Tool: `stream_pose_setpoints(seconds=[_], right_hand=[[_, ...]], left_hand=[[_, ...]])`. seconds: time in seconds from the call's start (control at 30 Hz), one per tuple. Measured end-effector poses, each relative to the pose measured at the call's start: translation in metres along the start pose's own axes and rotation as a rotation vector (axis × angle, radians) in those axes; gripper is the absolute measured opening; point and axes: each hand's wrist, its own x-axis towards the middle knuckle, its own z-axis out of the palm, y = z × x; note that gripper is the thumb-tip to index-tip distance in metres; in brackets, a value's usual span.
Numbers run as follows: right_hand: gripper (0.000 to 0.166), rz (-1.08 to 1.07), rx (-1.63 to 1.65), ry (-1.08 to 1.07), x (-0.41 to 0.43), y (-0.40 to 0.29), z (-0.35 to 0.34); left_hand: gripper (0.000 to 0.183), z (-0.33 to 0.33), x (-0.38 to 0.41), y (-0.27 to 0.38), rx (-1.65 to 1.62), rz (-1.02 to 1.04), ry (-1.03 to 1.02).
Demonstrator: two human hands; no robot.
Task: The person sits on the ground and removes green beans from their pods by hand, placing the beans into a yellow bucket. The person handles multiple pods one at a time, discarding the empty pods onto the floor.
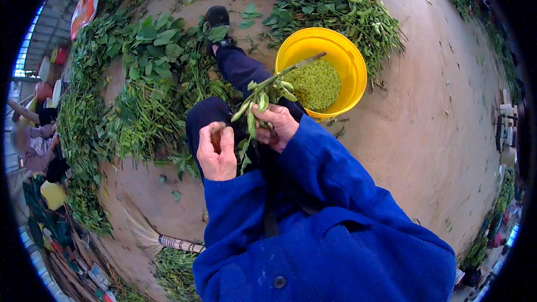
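Note:
My right hand (277,126) is closed around a cut soybean stalk (289,69) with green pods hanging from it. The stalk points up and to the right, its end passing over a yellow plastic bucket (356,63). Many shelled green beans (316,86) lie at the bottom of the bucket. Just left of the pods is my left hand (217,151), its thumb and forefinger curled near each other above my left knee. Whether something small sits between those fingers cannot be told.
A heap of podded bean plants (356,12) lies behind the bucket. Leafy plants (147,109) are piled along the left. A straw broom (180,243) rests on the floor at lower left. Another person (40,147) sits at the far left, beyond the piles.

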Motion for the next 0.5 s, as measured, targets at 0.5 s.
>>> stream_pose_setpoints(seconds=[0.5], right_hand=[[0.019,-0.099,-0.182,-0.018,0.002,0.010,-0.001]], left_hand=[[0.014,0.006,-0.008,0.020,-0.050,-0.003,-0.143]])
